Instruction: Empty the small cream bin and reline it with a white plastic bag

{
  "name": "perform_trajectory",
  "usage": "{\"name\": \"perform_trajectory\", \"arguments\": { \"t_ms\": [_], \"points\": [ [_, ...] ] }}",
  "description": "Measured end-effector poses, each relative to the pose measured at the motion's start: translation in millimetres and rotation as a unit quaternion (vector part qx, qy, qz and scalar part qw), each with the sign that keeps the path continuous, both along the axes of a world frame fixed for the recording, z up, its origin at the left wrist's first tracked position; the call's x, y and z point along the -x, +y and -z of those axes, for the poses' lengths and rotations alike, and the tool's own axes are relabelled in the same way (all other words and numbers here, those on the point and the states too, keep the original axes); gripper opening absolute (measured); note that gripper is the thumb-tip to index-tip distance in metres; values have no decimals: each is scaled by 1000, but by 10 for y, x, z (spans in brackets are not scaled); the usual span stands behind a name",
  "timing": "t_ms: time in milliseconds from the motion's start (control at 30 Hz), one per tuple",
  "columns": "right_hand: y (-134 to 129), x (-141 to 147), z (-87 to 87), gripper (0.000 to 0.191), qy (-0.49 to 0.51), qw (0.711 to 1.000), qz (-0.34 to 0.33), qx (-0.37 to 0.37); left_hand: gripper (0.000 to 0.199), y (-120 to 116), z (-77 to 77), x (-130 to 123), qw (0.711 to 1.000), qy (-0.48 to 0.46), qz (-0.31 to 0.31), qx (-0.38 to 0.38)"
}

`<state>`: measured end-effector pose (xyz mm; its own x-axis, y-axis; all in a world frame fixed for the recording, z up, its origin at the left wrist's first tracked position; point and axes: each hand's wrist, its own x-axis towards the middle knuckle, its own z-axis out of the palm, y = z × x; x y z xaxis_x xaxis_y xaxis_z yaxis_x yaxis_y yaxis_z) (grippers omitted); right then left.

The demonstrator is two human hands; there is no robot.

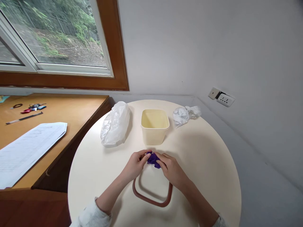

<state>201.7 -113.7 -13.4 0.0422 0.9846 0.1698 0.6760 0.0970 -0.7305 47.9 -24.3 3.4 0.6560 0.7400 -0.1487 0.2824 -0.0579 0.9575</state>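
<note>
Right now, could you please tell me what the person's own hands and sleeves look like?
The left hand and right hand are bare, with no glove, ring or watch visible. The left sleeve is pale grey and wrinkled; of the right sleeve only a small, similarly pale edge shows.

Left hand (135, 163) and right hand (171, 168) pinch purple material (153, 160).

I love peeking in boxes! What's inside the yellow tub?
Inside the yellow tub, I see only bare inner walls. Its near side hides the bottom, so I can't tell what's down there.
</note>
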Motion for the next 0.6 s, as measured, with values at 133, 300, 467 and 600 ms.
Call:
{"name": "perform_trajectory", "arguments": {
  "t_ms": [133,300,467,600],
  "points": [
    [-12,-49,-56,38,33,999,32,12,51,22,13,28,999,-1,-48,-10],
    [-33,-103,-107,36,88,994,59,23,49,35,22,52,996,-37,-84,-17],
    [-22,-119,-42,36,160,982,78,61,41,43,10,56,989,-46,-132,-47],
    [-15,-91,-12,37,166,982,80,30,36,76,-27,65,993,-9,-98,-68]
  ]
}}
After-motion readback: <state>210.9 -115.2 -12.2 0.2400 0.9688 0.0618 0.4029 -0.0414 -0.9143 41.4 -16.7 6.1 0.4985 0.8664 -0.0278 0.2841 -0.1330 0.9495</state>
